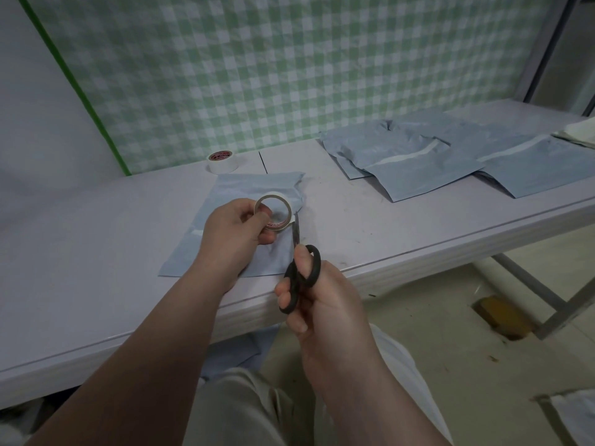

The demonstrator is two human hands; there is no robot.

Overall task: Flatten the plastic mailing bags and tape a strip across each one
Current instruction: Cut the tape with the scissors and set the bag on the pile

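- Left hand (236, 228) pinched tape roll (273, 214), hole facing camera, over flat mailing bag (231, 188) on table (96, 252).
- Right hand (322, 304) gripped scissors (301, 275) at table edge, blades pointing away toward tape roll.

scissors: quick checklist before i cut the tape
1. Left hand grips the roll: ok.
2. Right hand holds the scissors, blades up at the roll's right edge: ok.
3. Bag lies on the table under the roll: ok.
4. Strip runs right across the bag: cannot tell, the left hand hides most of it.
5. Blades open round the tape: cannot tell, too blurred.
6. Left fingers away from the blades: ok, they sit inside the roll.
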